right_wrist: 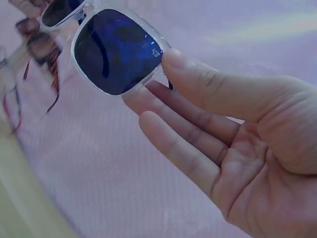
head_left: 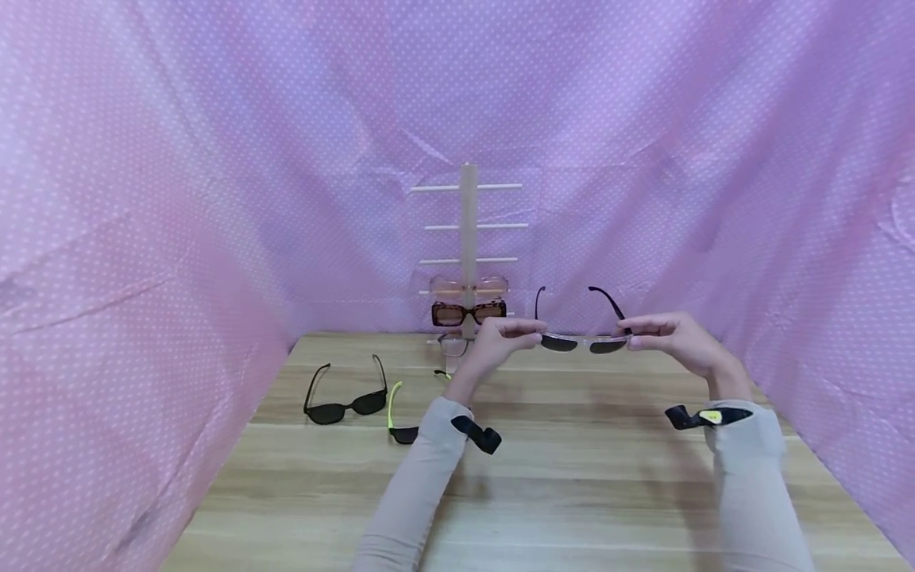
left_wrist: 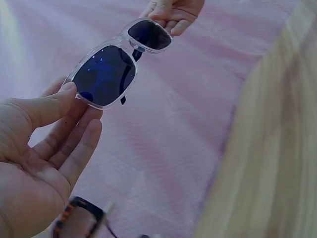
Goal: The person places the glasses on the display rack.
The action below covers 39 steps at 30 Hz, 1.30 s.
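Observation:
A pair of clear-framed sunglasses (head_left: 560,343) with dark lenses and black temples is held up between both hands, above the right half of the table. My left hand (head_left: 503,343) pinches its left outer corner between thumb and fingers. The opposite corner is pinched by my right hand (head_left: 668,338). In the left wrist view the near lens (left_wrist: 106,74) looks dark blue, with the thumb on the frame's edge. The right wrist view shows small lettering on the other lens (right_wrist: 119,52). Both temples are unfolded and point away from me.
A display stand (head_left: 468,210) with several white rods rises at the table's back. Pink-tinted glasses, tortoiseshell sunglasses (head_left: 449,315) and thin-framed glasses (head_left: 453,345) hang low on it. Black sunglasses (head_left: 329,413) and yellow-green-templed sunglasses (head_left: 404,435) lie left on the wooden table (head_left: 557,492). Polka-dot cloth surrounds it.

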Motion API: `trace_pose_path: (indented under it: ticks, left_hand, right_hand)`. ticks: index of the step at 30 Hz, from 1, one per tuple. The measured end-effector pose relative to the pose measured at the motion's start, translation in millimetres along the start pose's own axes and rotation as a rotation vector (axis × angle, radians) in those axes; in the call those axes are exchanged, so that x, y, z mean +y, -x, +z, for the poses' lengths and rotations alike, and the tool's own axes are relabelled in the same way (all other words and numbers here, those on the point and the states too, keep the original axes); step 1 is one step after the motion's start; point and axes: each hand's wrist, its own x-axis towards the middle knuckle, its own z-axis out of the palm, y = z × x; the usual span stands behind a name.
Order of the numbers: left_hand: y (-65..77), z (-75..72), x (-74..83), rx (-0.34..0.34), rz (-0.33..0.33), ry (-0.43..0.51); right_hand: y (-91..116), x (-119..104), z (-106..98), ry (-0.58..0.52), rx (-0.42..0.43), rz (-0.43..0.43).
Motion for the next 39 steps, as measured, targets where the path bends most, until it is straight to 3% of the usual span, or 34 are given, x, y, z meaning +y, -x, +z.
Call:
trace_pose_path:
  ticks: [4, 10, 17, 23, 32, 39]
  left_hand:
    - [0.8, -9.9, 18.2, 0.015, 0.065, -0.003]
    - [7.3, -24.3, 43.8, 0.050, 0.131, 0.006]
    - [27.7, -40.3, 59.7, 0.082, 0.197, 0.052]
    - [47.8, -52.1, 69.2, 0.109, 0.241, 0.133]
    - [68.9, -71.5, 77.1, 0.249, 0.286, 0.119]
    - [73.2, -87.2, 82.4, 0.309, 0.290, 0.093]
  right_hand:
    - [-6, -22, 8, -0.022, 0.070, -0.062]
    - [-13, -47, 21, -0.133, 0.093, -0.205]
    - [-14, -70, 51, -0.163, 0.173, -0.338]
    - [-20, -83, 77, -0.241, 0.182, -0.418]
    - [-45, -93, 113, -0.248, 0.302, -0.395]
    - [-64, -95, 129, -0.223, 0.351, -0.321]
